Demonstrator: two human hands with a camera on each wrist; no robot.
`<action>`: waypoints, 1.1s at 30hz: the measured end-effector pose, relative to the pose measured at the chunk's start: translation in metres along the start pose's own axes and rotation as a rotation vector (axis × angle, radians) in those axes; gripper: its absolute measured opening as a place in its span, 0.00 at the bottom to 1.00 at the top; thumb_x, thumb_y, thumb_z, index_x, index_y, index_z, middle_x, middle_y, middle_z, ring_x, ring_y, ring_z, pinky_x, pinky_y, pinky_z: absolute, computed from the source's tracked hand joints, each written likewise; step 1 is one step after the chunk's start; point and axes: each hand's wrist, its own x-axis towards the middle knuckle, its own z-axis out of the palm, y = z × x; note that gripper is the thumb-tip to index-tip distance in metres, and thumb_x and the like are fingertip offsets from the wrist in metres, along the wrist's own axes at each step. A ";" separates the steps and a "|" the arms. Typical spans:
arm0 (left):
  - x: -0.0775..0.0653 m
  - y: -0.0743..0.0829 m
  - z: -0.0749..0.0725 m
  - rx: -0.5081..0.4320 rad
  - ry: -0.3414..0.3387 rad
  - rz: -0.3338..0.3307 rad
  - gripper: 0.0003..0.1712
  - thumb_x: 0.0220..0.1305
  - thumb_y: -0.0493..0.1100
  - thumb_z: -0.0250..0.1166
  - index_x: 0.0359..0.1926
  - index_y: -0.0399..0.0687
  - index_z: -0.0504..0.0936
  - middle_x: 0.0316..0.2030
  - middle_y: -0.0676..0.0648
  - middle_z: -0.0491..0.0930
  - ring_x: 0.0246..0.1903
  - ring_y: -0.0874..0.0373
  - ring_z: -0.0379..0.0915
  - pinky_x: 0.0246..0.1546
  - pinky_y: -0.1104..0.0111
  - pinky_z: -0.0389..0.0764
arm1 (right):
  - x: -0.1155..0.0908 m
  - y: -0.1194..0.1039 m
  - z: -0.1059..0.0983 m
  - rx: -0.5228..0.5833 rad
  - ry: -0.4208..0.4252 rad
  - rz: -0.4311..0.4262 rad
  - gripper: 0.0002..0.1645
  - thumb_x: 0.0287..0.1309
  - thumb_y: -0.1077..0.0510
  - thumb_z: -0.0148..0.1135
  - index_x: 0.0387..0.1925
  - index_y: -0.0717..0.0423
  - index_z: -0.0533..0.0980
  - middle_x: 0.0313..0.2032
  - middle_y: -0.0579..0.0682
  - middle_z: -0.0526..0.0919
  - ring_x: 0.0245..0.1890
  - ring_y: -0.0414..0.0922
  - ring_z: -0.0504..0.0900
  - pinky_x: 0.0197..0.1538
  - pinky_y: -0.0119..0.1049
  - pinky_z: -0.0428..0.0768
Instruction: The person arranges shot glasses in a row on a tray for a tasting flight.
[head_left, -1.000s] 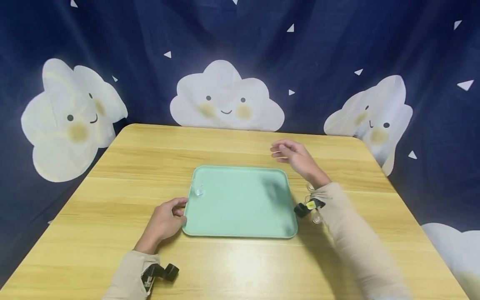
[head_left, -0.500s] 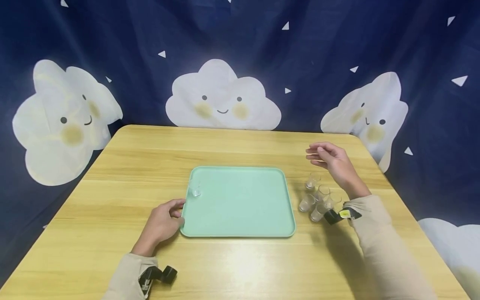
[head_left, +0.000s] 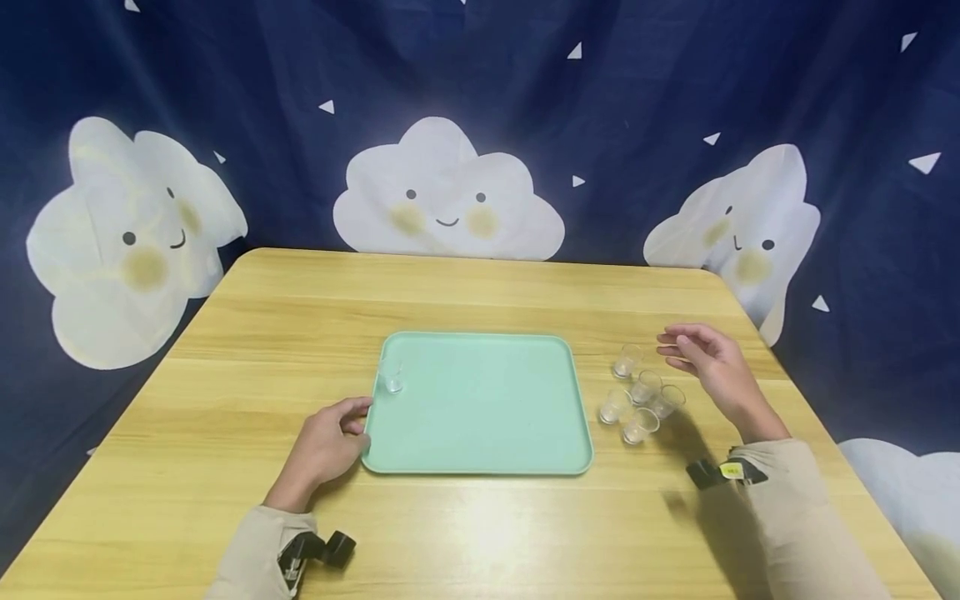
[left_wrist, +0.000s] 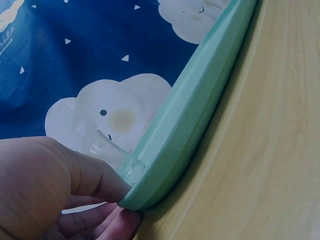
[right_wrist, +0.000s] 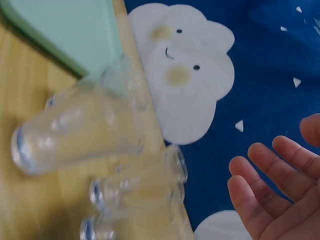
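Note:
A mint-green tray (head_left: 480,404) lies flat on the wooden table, with one clear shot glass (head_left: 393,382) upright inside its far left part. My left hand (head_left: 328,442) holds the tray's left rim; in the left wrist view the thumb (left_wrist: 107,182) and fingertips touch that edge. Right of the tray stand several more clear shot glasses (head_left: 641,427) in a loose group. My right hand (head_left: 712,367) hovers just right of them and holds nothing. Its fingers (right_wrist: 277,170) are relaxed and spread apart in the right wrist view, separate from the glasses.
The wooden table (head_left: 480,533) reaches back to a dark blue curtain (head_left: 480,67) printed with white clouds. Black wrist cameras sit on both sleeves; the right one (head_left: 705,473) is close to the front right of the glass group.
My right hand has moved from beyond the tray's far right corner to the right of the glasses, then nearer, uncovering the group. The left hand stays at the tray rim.

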 end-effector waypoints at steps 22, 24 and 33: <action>-0.002 0.002 0.002 -0.022 0.004 0.008 0.30 0.55 0.32 0.61 0.62 0.39 0.74 0.52 0.42 0.80 0.41 0.54 0.75 0.40 0.61 0.75 | -0.031 0.029 -0.028 -0.407 -0.133 0.177 0.29 0.66 0.61 0.58 0.62 0.74 0.63 0.56 0.73 0.71 0.46 0.28 0.76 0.47 0.24 0.74; -0.001 0.002 0.002 -0.026 0.004 0.013 0.30 0.54 0.32 0.61 0.62 0.38 0.74 0.52 0.42 0.79 0.41 0.54 0.75 0.40 0.62 0.74 | -0.033 0.032 -0.030 -0.389 -0.137 0.184 0.30 0.66 0.61 0.58 0.62 0.75 0.62 0.56 0.72 0.71 0.46 0.28 0.76 0.47 0.24 0.75; -0.001 0.001 0.000 -0.010 0.000 0.000 0.30 0.55 0.32 0.61 0.62 0.38 0.74 0.51 0.42 0.80 0.41 0.54 0.75 0.40 0.61 0.75 | -0.037 0.037 -0.030 -0.363 -0.155 0.228 0.31 0.63 0.61 0.61 0.61 0.74 0.63 0.55 0.69 0.73 0.47 0.32 0.77 0.46 0.28 0.77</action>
